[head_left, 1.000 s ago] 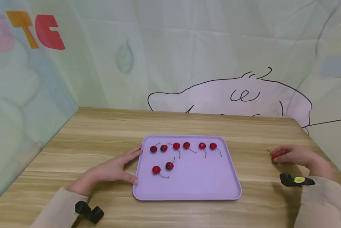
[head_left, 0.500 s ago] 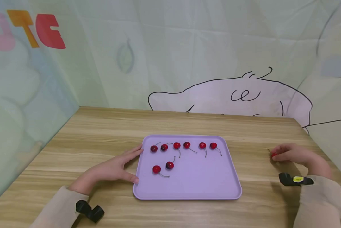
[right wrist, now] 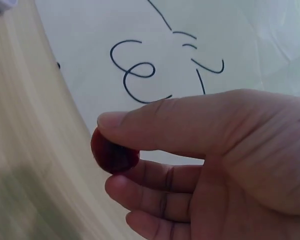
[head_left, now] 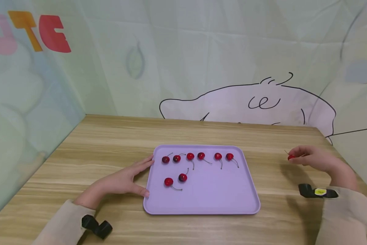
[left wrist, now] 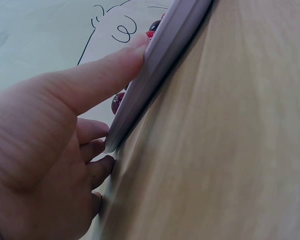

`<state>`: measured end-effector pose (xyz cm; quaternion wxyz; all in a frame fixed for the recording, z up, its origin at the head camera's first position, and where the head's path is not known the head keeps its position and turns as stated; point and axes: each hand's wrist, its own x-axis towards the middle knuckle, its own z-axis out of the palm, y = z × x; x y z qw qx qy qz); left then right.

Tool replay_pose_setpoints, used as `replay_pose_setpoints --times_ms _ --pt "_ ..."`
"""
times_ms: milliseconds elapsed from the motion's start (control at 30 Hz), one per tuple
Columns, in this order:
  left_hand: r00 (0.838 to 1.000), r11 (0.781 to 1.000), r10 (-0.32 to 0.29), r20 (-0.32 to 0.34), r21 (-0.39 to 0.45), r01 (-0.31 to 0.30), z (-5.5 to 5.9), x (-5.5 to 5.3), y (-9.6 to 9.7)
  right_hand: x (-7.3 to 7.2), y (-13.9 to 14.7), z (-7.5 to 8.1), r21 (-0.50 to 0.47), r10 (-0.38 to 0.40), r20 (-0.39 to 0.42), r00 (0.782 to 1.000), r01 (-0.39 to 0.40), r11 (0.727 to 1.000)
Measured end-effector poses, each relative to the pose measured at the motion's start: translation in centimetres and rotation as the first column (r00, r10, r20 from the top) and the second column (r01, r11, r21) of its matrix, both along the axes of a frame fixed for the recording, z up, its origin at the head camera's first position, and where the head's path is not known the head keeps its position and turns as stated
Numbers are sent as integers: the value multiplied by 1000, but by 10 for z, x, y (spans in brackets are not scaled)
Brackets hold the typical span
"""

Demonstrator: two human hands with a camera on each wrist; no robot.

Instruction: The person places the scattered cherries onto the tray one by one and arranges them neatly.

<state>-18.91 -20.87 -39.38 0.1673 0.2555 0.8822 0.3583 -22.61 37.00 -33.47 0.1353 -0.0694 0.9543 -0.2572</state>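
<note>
In the head view my right hand point(head_left: 315, 161) pinches a red cherry point(head_left: 290, 157) with a thin stem, held above the table to the right of the tray. The right wrist view shows the dark red cherry point(right wrist: 115, 152) between thumb and fingers. A lilac tray point(head_left: 214, 200) lies flat on the table, bearing several cherries: a row along its far side, plus two nearer the left, among them a bright red cherry point(head_left: 168, 182). My left hand point(head_left: 122, 178) rests at the tray's left edge, fingers spread and thumb on the rim, as the left wrist view also shows.
The wooden table point(head_left: 110, 136) runs back to a pale printed cloth point(head_left: 183, 61) with drawings and letters, which also stands along the left side. Black wrist cameras sit on both sleeves.
My right hand has risen off the table with the cherry and shifted slightly away from me and leftward. The left hand, tray and cherries on it have stayed put.
</note>
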Motion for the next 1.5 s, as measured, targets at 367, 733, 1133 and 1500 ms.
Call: replay_pose_setpoints --times_ms 367,733,1133,1500 --pt "1000 1000 -7 2 10 7 0 0 0 2 -27 19 -51 37 -149 988 -45 998" --pt "1000 1000 -8 -2 7 8 0 0 1 11 -58 37 -58 56 -184 981 -68 996" --pt "1000 1000 -8 -6 10 8 1 0 1 18 -89 44 -130 92 -210 973 -121 984" --pt "1000 1000 -9 -8 14 9 0 0 0 21 -123 43 -152 201 -322 925 -261 953"
